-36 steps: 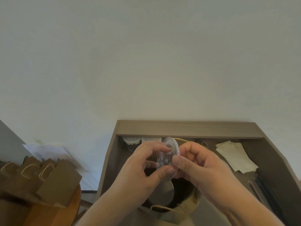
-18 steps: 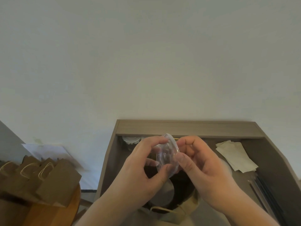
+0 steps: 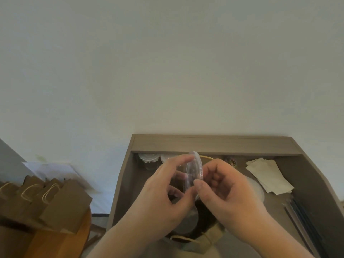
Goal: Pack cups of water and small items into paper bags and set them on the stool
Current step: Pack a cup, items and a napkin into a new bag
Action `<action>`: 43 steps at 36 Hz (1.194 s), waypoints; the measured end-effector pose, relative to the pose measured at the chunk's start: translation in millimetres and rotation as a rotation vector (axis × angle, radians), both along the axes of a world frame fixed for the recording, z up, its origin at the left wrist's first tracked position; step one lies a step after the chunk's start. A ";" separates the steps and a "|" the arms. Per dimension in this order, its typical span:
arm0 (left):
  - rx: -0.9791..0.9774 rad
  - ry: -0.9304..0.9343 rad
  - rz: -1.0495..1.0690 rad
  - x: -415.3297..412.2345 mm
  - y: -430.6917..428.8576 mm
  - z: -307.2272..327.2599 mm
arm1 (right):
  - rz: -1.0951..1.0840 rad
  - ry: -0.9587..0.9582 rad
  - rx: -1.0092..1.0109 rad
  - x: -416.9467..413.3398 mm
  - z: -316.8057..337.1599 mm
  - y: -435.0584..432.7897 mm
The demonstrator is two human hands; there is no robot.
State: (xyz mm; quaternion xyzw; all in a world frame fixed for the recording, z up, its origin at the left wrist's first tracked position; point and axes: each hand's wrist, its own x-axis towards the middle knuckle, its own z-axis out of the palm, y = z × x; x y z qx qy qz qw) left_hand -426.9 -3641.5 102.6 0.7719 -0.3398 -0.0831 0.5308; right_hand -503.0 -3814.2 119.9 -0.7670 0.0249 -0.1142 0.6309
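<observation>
While our left hand [image 3: 163,192] pinches the clear lid [image 3: 193,172], our right hand [image 3: 229,190] pinches its other edge above the bag [image 3: 208,241].

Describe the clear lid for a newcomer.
Find the grey-brown desk against the white wall. Above its open paper bag, the left hand and right hand meet. The lid is the clear disc pinched on edge between them, unlike the containers standing behind.

You get dim, flat, soft light, source unclear, maybe from the left. Wall [image 3: 167,62] reads grey-green, no glare. Inside of the open bag [image 3: 210,241] is near black. Bags [image 3: 55,202] at your left edge are smeared. Desk [image 3: 214,144] edges bow from the wide lens. Clear lid [image 3: 193,170] slightly soft.
</observation>
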 end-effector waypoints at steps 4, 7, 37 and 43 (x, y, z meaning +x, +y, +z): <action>0.009 0.014 -0.006 0.1 -0.7 -1.5 | 0.029 0.021 -0.039 -1.9 -0.3 -2.5; 0.018 -0.004 0.001 0.2 -1.0 -2.5 | 0.070 0.013 -0.035 -2.8 -1.4 -3.7; 0.148 -0.190 0.065 -15.7 -2.2 6.7 | 0.081 -0.014 -0.306 -9.8 -9.3 2.7; 0.174 -0.193 0.064 -14.9 -2.8 10.1 | 0.093 -0.043 -0.388 -10.3 -10.0 2.4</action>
